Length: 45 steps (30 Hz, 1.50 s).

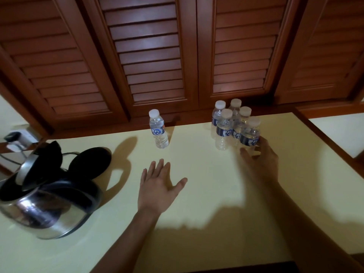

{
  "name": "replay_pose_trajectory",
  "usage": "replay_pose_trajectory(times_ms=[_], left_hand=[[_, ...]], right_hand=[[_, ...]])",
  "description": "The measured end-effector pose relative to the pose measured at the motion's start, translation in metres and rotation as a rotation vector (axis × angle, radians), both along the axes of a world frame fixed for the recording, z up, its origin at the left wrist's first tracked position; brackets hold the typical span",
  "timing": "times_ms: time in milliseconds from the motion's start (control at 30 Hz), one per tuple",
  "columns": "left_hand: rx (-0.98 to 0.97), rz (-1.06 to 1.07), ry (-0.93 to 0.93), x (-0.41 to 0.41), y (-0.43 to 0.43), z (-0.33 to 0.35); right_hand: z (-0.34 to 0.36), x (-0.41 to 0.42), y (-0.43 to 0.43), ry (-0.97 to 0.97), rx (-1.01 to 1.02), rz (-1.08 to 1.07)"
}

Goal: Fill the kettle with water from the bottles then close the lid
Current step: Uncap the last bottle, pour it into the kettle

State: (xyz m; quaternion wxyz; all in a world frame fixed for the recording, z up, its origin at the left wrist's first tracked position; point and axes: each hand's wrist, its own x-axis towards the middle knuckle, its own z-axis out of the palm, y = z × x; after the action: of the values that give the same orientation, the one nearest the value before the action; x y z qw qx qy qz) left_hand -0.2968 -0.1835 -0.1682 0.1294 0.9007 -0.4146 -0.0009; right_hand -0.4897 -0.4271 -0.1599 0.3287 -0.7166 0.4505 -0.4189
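On the cream table [197, 194] before louvred doors [149, 56], my right hand [262, 160] curled round the nearest bottle [251, 134] of the cluster [224, 127]. My left hand [157, 186] lay open, the open-lidded kettle [49, 203] at its nine o'clock, a lone bottle [158, 131] at twelve.

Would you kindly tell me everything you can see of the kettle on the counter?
The kettle is a shiny steel pot with a black handle. Its steel-topped lid stands hinged open. It sits on the cream counter at the left, in front of its round black base.
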Motion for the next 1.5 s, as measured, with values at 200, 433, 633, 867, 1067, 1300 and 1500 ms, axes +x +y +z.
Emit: replay_pose_trajectory(times_ms=[200, 433, 633, 867, 1067, 1300, 1500], left_hand=[[-0.040, 0.006, 0.000, 0.004, -0.002, -0.002], [-0.037, 0.055, 0.077, 0.024, -0.004, 0.005], [0.115, -0.044, 0.071, 0.054, 0.008, 0.004], [0.122, 0.098, 0.109, 0.064, 0.017, 0.007], [0.125, 0.107, 0.114, 0.065, 0.016, 0.009], [0.127, 0.099, 0.097, 0.065, 0.015, 0.006], [0.138, 0.077, 0.120, 0.067, 0.014, 0.009]], right_hand=[[-0.001, 0.000, 0.001, 0.017, -0.029, -0.001], [0.005, -0.015, 0.038, 0.105, -0.205, -0.098], [0.003, 0.005, 0.088, 0.136, -0.322, 0.178], [0.025, 0.103, 0.093, 0.074, -0.200, 0.406], [0.058, 0.201, 0.079, 0.099, -0.050, 0.516], [0.063, 0.239, 0.072, 0.141, -0.073, 0.512], [0.066, 0.215, 0.079, 0.168, -0.114, 0.508]])
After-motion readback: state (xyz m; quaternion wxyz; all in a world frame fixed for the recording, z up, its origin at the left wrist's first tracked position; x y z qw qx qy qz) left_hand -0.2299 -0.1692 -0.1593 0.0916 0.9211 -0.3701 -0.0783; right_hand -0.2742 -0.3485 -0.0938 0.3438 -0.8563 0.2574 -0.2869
